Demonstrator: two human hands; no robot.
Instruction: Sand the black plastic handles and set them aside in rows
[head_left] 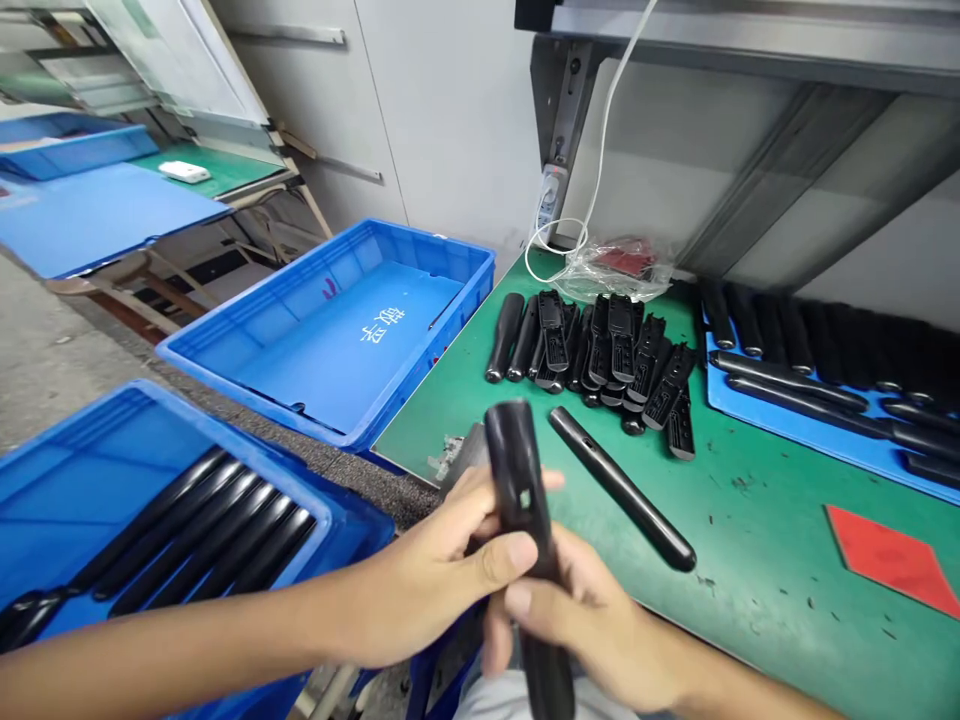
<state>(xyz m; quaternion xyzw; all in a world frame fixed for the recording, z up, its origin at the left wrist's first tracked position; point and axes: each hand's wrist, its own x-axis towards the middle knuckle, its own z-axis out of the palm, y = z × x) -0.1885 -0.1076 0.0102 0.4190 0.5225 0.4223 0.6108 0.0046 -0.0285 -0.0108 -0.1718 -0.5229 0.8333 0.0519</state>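
- Green worktop [750, 520] made the main surface, with a pale wall [442, 120] behind it.
- Left hand [457, 560] was closed around the middle of a black tube [514, 450]; right hand [585, 610] grasped the same tube just below.
- This tube was in front of the worktop's edge, so it could perhaps slip toward the floor [45, 350] if both grips became loose, because its surface looked smooth.
- Swung to the right, it could also knock the second tube [622, 490], which lay near it on the worktop.
- Both forearms reached inward from opposite sides, the two thumbs lay across the tube, and its upper end pointed away from the body.
- Farther out lay a pile of black pieces [621, 345]; at left, a blue crate [82, 490] contained more tubes [187, 540].
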